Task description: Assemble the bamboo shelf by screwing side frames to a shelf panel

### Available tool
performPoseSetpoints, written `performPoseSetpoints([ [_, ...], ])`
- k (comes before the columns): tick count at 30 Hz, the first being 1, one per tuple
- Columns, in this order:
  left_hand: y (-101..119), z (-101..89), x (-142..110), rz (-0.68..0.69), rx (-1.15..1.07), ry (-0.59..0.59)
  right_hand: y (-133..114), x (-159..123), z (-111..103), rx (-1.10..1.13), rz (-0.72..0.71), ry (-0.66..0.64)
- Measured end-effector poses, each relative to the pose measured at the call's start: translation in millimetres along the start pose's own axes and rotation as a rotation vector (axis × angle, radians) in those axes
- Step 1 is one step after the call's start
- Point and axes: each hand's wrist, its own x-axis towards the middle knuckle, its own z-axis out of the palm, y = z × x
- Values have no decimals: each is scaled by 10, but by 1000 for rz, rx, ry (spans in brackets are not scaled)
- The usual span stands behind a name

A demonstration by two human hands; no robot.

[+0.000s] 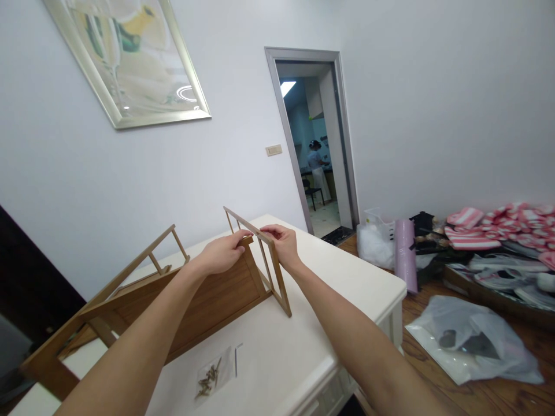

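Note:
A brown wooden panel (225,294) stands on its long edge on the white table, joined on the left to other wooden parts. At its right end an open wooden frame (281,283) stands upright. My left hand (223,253) is closed at the panel's upper right corner, its fingertips by the frame's top bar. From the other side, my right hand (281,244) pinches that top bar; its fingertips are partly hidden. A small clear bag of screws (210,377) and an L-shaped hex key (236,361) lie on the table in front of the panel.
The white table (342,283) ends at a right edge beside the wooden floor. On the floor are a plastic bag (472,341), a purple roll (404,254) and pink striped cloth (515,228). Beyond the doorway a person (316,167) stands in another room.

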Motion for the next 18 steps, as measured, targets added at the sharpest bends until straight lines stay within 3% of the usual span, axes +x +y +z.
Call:
performPoseSetpoints([
  [18,18,-3,8,-9,5,-4,22,-2,7,-20,8,-21],
])
